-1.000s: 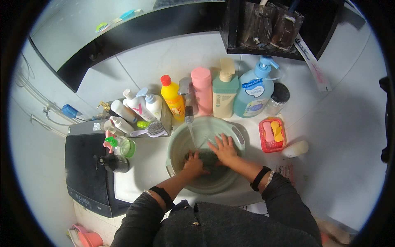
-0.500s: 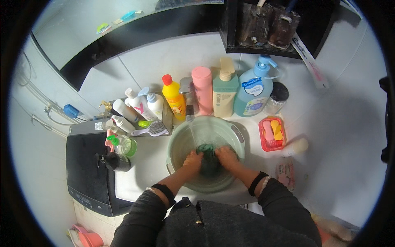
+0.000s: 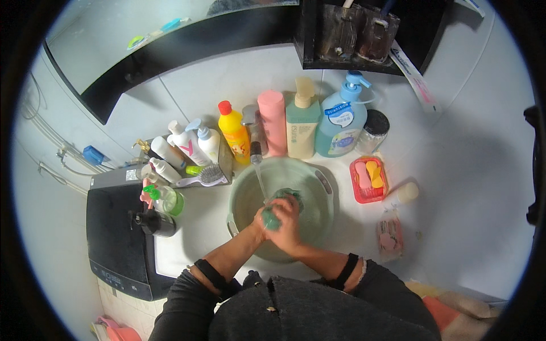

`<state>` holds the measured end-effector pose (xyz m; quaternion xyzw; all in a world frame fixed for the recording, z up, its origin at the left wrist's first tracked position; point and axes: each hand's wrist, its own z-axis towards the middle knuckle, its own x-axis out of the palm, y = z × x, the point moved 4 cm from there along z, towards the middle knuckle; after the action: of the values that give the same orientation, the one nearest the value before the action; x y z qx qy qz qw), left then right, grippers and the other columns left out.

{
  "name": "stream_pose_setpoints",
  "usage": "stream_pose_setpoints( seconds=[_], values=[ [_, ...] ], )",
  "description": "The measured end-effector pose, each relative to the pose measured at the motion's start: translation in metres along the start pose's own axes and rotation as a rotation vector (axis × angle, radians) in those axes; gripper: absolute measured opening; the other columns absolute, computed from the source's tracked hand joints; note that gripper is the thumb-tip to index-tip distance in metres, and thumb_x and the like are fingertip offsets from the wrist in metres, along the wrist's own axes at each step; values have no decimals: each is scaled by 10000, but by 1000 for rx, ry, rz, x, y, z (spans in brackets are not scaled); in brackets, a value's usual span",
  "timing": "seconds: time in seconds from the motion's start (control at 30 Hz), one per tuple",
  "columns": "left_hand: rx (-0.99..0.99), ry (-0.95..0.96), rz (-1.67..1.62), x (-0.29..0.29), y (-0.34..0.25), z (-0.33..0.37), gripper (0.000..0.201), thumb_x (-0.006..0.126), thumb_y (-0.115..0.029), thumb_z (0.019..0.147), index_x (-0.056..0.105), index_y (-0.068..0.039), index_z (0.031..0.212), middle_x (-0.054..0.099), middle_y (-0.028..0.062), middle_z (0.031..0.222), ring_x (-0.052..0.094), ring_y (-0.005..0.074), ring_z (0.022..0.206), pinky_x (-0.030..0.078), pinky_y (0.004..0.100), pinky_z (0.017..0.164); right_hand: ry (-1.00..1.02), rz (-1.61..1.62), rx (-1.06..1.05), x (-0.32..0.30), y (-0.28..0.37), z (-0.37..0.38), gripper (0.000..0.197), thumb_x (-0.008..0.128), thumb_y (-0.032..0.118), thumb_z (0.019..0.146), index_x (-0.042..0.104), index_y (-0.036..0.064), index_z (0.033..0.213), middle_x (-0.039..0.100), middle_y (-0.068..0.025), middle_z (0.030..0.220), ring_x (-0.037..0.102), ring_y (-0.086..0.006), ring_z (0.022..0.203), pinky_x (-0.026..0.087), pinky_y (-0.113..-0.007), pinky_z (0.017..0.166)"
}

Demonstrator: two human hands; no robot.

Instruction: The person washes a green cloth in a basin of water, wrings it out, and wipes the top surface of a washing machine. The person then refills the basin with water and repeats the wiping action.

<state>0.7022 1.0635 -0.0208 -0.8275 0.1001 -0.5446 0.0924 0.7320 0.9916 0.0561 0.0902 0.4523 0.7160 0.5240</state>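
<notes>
Both my hands are brought together over a pale green basin (image 3: 234, 196), closed around a wet dark green cloth (image 3: 271, 219). My left hand (image 3: 259, 223) is partly hidden behind my right hand (image 3: 286, 220), whose fingers wrap over the cloth. Part of the cloth bulges out between the hands, and another part shows beyond my right fingers. Just above them, water runs from the faucet (image 3: 256, 150) into the basin.
Behind the basin stand a yellow bottle (image 3: 234, 133), a pink bottle (image 3: 273, 122) and blue and green pump bottles. A red soap dish (image 3: 368, 181) lies to the right. At left are a hairbrush (image 3: 207, 176), several bottles and a black washing machine (image 3: 116, 233).
My hands were apart, pressing the cloth low in the basin. Now they have come together and lifted part of it, gripping it in a bunch. The view has shifted slightly.
</notes>
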Motion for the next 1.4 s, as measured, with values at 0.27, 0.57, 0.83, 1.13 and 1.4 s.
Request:
stream_pose_setpoints(
  seconds=[0.27,0.57,0.83,1.13,1.4],
  values=[
    [-7,-429,2109,10,-30,-35,327,479,-369,874,544,-217,1156,597,95,921,605,297,791,491,394,698,546,-211,56,6,-120,18,263,700,215,692,558,42,829,563,-113,877,548,-319,839,465,-394,718],
    [62,-342,2673,-8,-12,-36,595,657,-243,740,437,-129,1281,351,174,1359,355,330,1249,322,435,1009,1209,-551,561,23,-140,-59,314,417,133,834,496,33,1122,438,-179,1251,397,-406,1151,367,-443,938],
    [131,-43,1500,12,-33,-30,500,737,-141,687,526,-1,1119,590,109,1063,544,213,1011,403,319,901,735,270,-96,-56,-22,62,474,538,-96,657,469,-20,1120,497,-159,1091,488,-321,1063,382,-329,925],
    [804,-362,1505,113,-54,-40,456,581,19,617,560,-16,1071,599,151,876,587,333,834,460,336,803,707,84,294,-44,-43,24,690,786,293,631,465,43,1188,528,-153,1149,518,-256,1071,412,-342,897],
    [770,-44,935,97,-65,-53,505,509,77,675,496,4,1175,516,112,1132,477,232,1094,360,329,956,89,1213,850,-24,-41,45,357,555,-54,625,578,59,963,579,-35,872,558,-165,791,439,-269,644]
  ],
)
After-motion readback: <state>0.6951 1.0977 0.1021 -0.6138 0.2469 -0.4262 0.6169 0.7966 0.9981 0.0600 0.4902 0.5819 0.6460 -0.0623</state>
